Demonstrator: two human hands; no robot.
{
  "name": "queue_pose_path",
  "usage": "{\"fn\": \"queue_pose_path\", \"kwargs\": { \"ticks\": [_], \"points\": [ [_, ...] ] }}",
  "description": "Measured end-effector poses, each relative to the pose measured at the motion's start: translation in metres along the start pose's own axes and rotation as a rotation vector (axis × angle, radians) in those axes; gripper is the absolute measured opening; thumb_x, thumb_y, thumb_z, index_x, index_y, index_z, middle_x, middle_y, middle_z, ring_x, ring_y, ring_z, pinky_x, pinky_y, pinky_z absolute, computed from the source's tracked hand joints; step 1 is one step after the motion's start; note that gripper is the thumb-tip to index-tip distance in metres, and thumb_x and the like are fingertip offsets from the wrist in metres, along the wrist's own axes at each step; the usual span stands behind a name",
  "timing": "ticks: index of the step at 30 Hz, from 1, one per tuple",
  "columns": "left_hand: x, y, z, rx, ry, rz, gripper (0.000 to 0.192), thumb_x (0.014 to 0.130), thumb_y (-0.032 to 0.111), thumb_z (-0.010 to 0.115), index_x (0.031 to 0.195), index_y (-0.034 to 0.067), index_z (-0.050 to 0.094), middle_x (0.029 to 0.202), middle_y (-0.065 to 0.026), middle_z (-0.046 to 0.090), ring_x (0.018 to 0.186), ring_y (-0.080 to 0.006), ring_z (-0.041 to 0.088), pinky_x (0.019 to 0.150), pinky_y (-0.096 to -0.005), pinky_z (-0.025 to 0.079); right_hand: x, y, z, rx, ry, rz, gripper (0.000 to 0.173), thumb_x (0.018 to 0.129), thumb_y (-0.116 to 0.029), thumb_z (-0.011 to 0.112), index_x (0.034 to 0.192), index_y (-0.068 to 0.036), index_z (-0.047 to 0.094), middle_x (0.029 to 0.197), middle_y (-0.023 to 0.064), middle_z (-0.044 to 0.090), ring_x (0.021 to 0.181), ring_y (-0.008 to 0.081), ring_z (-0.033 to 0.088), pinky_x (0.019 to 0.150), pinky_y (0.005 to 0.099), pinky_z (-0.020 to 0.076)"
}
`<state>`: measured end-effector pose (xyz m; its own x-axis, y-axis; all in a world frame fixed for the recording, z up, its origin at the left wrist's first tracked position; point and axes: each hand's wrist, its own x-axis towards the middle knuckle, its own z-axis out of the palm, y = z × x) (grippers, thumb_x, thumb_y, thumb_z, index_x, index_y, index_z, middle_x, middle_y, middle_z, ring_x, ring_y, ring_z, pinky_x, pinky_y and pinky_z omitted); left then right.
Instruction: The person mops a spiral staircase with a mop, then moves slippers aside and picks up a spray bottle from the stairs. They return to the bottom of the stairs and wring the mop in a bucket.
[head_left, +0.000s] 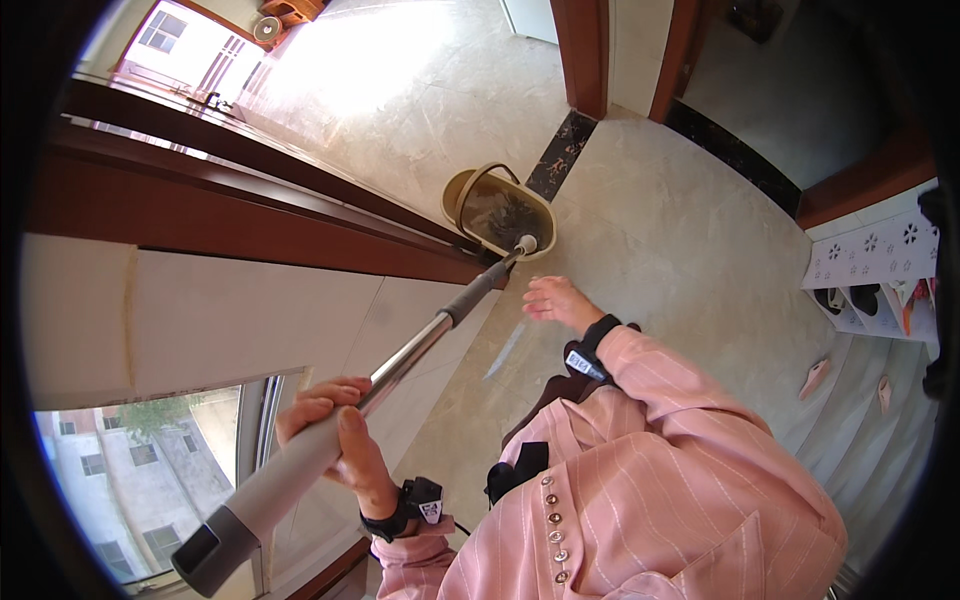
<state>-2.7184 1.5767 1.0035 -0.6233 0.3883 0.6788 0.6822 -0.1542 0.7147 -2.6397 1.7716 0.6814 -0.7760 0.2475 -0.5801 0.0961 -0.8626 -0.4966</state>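
Note:
My left hand (337, 431) is closed around the grey grip of a telescopic mop handle (409, 349), near its upper end. The metal pole slants away from me down to an oval beige bucket (553, 217) on the floor. Its lower end, with a white joint (526, 244), reaches inside the bucket; the mop head itself is hidden or hard to tell in the dark water. A brown carrying handle arches over the bucket. Beside the pole, my right hand (556, 301) is held out with fingers apart, touching nothing. Both wrists wear black straps with small devices.
A wall corner with brown wooden trim (300, 232) runs close to the bucket's left side. Beyond the bucket lies a dark marble threshold strip (562, 154) beside a brown door frame (581, 60). At the right are a white shoe rack (855, 259) and pink slippers (814, 379). A window is at lower left.

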Motion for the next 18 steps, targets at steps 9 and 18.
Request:
{"fn": "queue_pose_path", "kwargs": {
  "ticks": [9, 18],
  "points": [
    [0.092, -0.081, 0.079, -0.312, 0.184, -0.089, 0.032, 0.082, 0.011, 0.053, 0.056, 0.01, 0.035, 0.046, 0.0001, 0.032, 0.035, -0.0079, 0.03, 0.036, -0.021, 0.024, -0.143, -0.001, -0.242, 0.117, 0.717, -0.09, 0.018, 0.081, -0.02, 0.054, 0.091, -0.006, 0.05, 0.084, 0.0093, 0.059, 0.07, 0.0218, 0.059, 0.062, 0.0344, 0.0497],
    [0.14, -0.099, 0.136, -0.212, 0.284, -0.087, 0.021, 0.077, 0.007, 0.055, 0.062, 0.008, 0.041, 0.045, 0.0006, 0.034, 0.035, -0.0092, 0.034, 0.036, -0.0229, 0.029, -0.273, 0.075, -0.342, 0.434, 1.01, -0.085, 0.013, 0.077, -0.021, 0.055, 0.083, -0.009, 0.052, 0.078, 0.0061, 0.06, 0.073, 0.0216, 0.059, 0.066, 0.0357, 0.0486]
  ]
}}
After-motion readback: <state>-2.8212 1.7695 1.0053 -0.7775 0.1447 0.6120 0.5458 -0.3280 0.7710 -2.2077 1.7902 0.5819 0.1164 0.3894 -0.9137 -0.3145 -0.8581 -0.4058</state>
